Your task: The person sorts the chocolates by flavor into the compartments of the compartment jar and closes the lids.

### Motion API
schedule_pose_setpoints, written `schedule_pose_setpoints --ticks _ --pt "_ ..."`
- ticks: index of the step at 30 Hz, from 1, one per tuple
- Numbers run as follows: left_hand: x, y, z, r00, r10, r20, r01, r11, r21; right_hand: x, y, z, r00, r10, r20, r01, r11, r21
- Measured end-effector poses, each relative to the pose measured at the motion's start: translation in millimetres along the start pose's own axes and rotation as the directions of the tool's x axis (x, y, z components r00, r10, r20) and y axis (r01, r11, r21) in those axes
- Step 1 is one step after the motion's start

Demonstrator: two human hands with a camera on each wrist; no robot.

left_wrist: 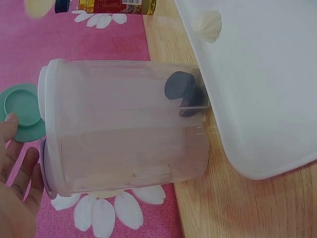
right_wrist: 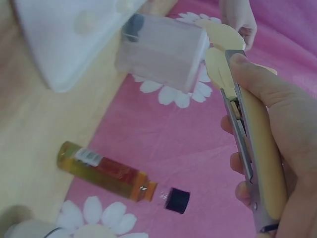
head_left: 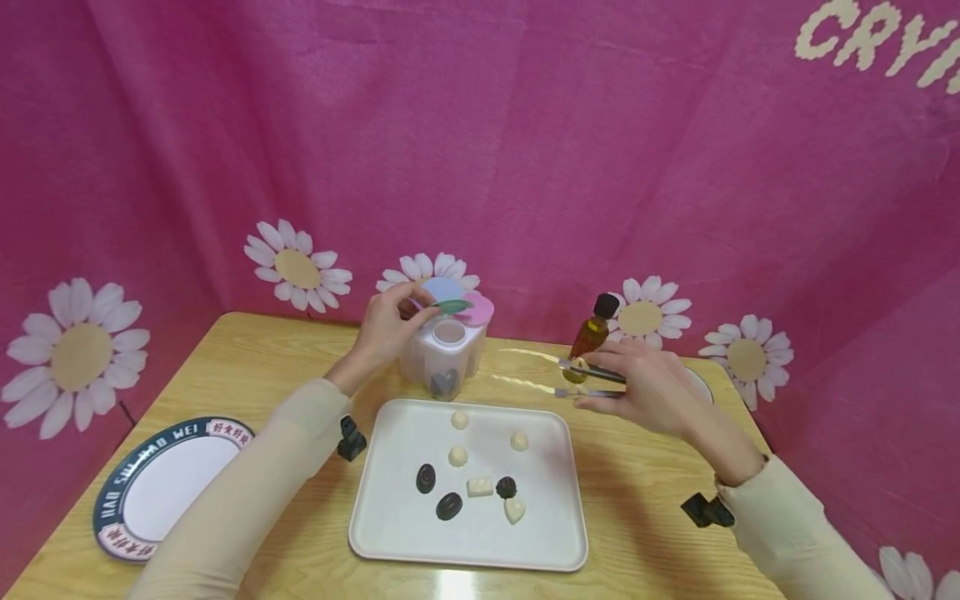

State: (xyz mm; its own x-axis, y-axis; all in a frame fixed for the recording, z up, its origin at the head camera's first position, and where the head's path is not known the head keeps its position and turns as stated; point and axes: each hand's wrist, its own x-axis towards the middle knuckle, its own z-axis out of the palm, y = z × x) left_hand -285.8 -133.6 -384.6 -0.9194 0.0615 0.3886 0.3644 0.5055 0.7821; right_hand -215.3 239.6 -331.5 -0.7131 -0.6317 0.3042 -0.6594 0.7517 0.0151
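Observation:
My left hand point(head_left: 386, 327) pinches a green flip lid point(head_left: 454, 307) that stands raised over a clear multi-compartment container point(left_wrist: 119, 99). Below it shows a round white-rimmed opening point(head_left: 450, 332). Dark chocolates point(left_wrist: 179, 87) lie at the container's bottom. My right hand point(head_left: 652, 385) grips tongs point(right_wrist: 260, 153) with cream tips, held spread apart to the right of the container. Closer to me is a white tray point(head_left: 397, 533) bearing several chocolates, among them a dark oval point(head_left: 426, 477), a white bar point(head_left: 480, 487) and a white heart point(head_left: 514, 509).
A bottle of amber liquid point(right_wrist: 106, 171) with a black cap stands behind the right hand. A dark-rimmed plate point(head_left: 111, 500) lies at the left, partly under the left sleeve. Pink point(head_left: 480, 308) and blue point(head_left: 444, 288) lids top the container. A pink cloth point(head_left: 480, 150) hangs behind the table.

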Motion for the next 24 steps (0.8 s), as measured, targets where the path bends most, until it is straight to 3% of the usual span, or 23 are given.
schedule_pose_setpoints --ticks 6,13,24 --pt "-1.1 0.1 0.0 1.000 -0.006 0.003 0.006 1.000 0.003 -34 1 6.0 0.997 -0.070 -0.029 0.070 0.997 -0.032" --pt "-1.2 1.0 0.0 1.000 -0.015 0.008 0.015 1.000 0.000 -64 -4 14.2 0.998 -0.049 0.047 0.052 0.998 -0.047" --pt "-1.3 1.0 -0.1 1.000 -0.021 0.014 0.021 1.000 -0.002 -82 -15 40.0 0.988 -0.071 0.137 0.066 0.997 0.042"
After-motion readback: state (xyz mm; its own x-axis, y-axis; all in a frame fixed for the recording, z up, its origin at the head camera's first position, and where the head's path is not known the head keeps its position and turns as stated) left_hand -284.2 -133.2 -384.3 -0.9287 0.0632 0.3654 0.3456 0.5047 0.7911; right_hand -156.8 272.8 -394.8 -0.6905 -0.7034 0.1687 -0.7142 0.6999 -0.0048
